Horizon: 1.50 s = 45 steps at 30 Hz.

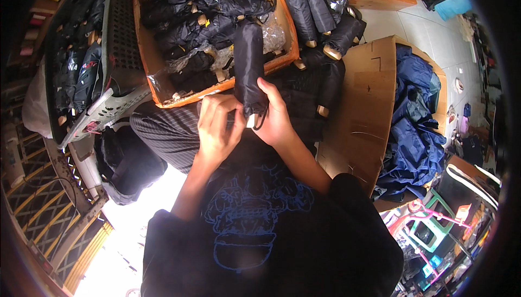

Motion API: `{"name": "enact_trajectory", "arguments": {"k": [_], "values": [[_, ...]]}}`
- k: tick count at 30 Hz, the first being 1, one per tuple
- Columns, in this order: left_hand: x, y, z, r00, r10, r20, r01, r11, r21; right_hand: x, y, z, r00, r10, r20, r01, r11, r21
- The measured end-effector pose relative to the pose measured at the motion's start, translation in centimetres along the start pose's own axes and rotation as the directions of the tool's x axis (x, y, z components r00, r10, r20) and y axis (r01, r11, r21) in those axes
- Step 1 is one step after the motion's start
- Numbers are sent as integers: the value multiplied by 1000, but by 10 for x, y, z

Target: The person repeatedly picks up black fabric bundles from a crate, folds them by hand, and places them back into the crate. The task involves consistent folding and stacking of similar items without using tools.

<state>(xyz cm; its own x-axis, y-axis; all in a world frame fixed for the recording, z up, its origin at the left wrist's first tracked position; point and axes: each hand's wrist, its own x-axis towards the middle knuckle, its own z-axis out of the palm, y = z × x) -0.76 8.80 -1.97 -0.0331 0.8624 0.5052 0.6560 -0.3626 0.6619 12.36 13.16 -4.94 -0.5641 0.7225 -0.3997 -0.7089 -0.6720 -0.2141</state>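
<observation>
A folded umbrella [248, 61] in a black fabric sleeve stands upright before me, its pale handle end [252, 121] toward my body. My right hand [275, 117] is closed round its lower right side, thumb along the sleeve. A thin dark cord loop hangs beside the handle, near the right palm. Pinching the gathered lower edge of the sleeve is my left hand [218, 126], its fingers curled and partly hiding the grip. The umbrella's far end overlaps the open orange-edged box [209, 88], where many similar black umbrellas [217, 28] lie in rows, some with clear plastic.
A grey perforated plastic crate [122, 31] with more black umbrellas stands at left. Loose umbrellas [309, 6] pile up right of the orange box. A cardboard box [361, 101] at right holds crumpled blue fabric [412, 139]. A green plastic stool [432, 223] is at lower right.
</observation>
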Motion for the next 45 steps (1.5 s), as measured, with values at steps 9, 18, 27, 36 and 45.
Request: {"name": "enact_trajectory", "arguments": {"k": [9, 18, 27, 36, 45], "values": [[-30, -2, 0, 992, -30, -121, -1, 969, -247, 0, 5, 21, 988, -137, -67, 117, 962, -249], [5, -1, 23, 908, -108, -404, 54, 988, -142, 7, 29, 25, 987, -150, -60, 126, 948, -294], [29, -12, 8, 385, -898, -213, 238, 320, -917, 4, 45, 38, 914, -390, 114, 366, 670, -646], [12, -5, 29, 295, -956, 10, 186, 47, -981, 20, 25, 38, 950, -309, 54, 312, 920, -236], [13, -13, 52, 488, -859, 154, 145, -94, -985, 11, 4, 36, 888, -438, 140, 428, 674, -602]]}}
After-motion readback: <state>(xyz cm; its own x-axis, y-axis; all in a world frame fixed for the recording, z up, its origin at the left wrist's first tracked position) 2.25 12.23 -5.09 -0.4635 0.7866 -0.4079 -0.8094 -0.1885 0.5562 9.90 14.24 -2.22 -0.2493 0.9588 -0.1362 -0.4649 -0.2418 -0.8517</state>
